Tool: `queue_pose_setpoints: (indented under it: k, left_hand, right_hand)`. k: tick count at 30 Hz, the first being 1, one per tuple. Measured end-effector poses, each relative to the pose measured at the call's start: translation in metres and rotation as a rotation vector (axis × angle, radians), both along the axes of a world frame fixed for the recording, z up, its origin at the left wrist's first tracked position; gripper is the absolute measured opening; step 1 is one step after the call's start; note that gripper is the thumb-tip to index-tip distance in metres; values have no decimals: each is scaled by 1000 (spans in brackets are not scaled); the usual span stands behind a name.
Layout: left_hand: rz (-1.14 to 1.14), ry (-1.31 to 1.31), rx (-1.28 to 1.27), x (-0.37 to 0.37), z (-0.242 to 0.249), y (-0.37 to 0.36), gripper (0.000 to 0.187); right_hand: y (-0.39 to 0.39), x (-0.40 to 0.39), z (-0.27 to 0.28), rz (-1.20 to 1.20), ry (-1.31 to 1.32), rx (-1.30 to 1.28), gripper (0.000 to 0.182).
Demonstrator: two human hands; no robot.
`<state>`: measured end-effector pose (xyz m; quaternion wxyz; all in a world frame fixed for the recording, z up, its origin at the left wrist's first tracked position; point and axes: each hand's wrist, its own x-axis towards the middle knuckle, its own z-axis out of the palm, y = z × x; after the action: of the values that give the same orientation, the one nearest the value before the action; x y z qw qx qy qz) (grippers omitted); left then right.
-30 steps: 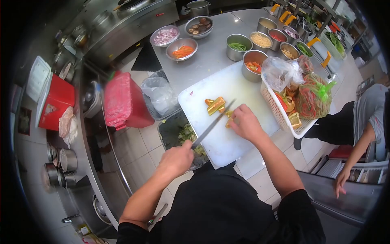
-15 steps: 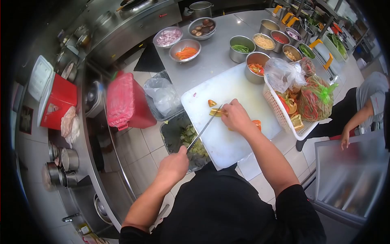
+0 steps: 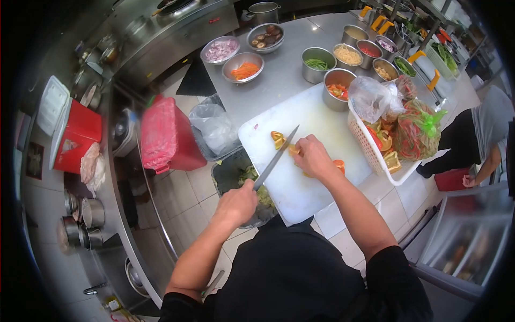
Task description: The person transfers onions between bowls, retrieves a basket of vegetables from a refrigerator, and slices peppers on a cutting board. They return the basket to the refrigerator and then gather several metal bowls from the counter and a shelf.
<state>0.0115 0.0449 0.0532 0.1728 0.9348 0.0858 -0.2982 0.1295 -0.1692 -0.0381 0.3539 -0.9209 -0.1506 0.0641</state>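
Note:
My left hand (image 3: 237,205) is wrapped round the handle of a knife (image 3: 276,156), whose blade slants up and right over the white cutting board (image 3: 257,140). Just right of the blade, my right hand (image 3: 313,155) has its fingers bent down on a yellow-orange pepper piece (image 3: 293,151). Another cut pepper piece (image 3: 277,138) lies beyond, left of the blade tip. An orange-red pepper piece (image 3: 339,166) shows beside my right wrist, partly hidden.
A white basket (image 3: 366,144) of peppers and bags borders the board's right side, beside a metal pot of cut peppers (image 3: 338,90). Bowls and pots stand beyond. A bin of scraps (image 3: 222,174) is below left. A co-worker (image 3: 483,129) bends at the right by an open glass lid (image 3: 461,236).
The knife has lifted off the pepper, its blade now higher with the tip farther up the board. At the right, the co-worker has bent lower and the glass lid has shifted.

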Motion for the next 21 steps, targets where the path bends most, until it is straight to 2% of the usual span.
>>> queue_pose_setpoints:
  k: [3,6,9,12,15,18,21]
  left_hand:
    - [-40,18,8,-9,26,8,23]
    - [-74,88,53,-14,4,6,23]
    - [-107,-24,19,0,-11,0,22]
    - [-60,-83,-3,-8,7,12,21]
    - [-54,-260,149,-6,10,32,20]
    - [-81,-351,215,14,-12,46,19]
    - [-149,-354,121,19,-36,50,17]
  right_hand:
    - [-3,-2,-1,-39,-46,68,16]
    - [-6,0,-7,-1,-16,51,15]
    - [-7,-2,2,6,-15,13,20]
    - [-17,-27,18,-65,-151,117,33]
    - [-17,-75,6,-25,-268,114,61]
    - [0,-96,-10,-33,-336,-94,88]
    - [18,-75,-29,-122,-371,-200,97]
